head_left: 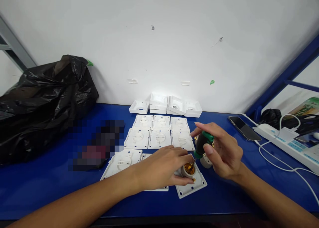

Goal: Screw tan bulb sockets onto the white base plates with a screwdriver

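Lower centre-right of frame: my L hand (pixel 165 166) is closed round the lamp socket (pixel 188 170), brass-coloured inside, held on a white plate (pixel 190 188). My R hand (pixel 225 151) grips the green-and-black screwdriver (pixel 203 145), fingers wrapped about the handle, shaft tilted down w/ its lower end inside the socket. Exact tip contact: can't tell. Just beside, partly behind my R hand: more sockets (pixel 206 161). Centre of frame: other white plates (pixel 159 138) in rows on the blue table (pixel 214 201). Behind them, against the wall (pixel 169 55): white box covers (pixel 176 105), some stacked. Left of frame: black plastic bag (pixel 50 98). Right of frame: phone (pixel 244 128) near a white power strip (pixel 289 143) w/ cables.
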`<state>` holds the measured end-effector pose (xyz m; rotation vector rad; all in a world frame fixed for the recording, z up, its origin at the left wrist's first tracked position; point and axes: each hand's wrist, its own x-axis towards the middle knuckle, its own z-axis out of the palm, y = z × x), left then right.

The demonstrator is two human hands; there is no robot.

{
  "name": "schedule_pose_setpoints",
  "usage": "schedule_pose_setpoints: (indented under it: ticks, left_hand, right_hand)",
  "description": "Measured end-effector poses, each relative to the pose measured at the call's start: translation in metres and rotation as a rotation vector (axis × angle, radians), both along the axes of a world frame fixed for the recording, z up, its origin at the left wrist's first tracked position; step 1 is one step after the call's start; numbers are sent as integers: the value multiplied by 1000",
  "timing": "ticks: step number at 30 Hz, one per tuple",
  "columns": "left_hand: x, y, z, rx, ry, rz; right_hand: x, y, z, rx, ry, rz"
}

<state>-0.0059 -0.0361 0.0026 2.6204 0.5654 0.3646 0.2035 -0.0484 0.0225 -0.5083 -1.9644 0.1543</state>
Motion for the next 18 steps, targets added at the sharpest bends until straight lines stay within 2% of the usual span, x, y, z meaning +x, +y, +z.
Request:
schedule_pose_setpoints:
  ticks: [2,7,10,13,16,18]
  left_hand:
    - [0,0,1,-16,5,0]
    - [0,-1,0,-16,20,3]
    - [0,0,-2,-8,8,0]
    - [0,0,-3,2,-18,0]
    - [0,0,-3,6,-12,6]
    - [0,0,-2,16,-14,3]
  right_hand:
    - [-2,-1,-1,-19,35,-5]
    - [-4,2,-2,79,115,-113]
    - [-4,3,-5,82,197,-167]
    - [-5,1,-8,-26,282,-99]
    - [-5,-3,-10,-130,234,25]
    - [-4,-4,-9,-184,187,57]
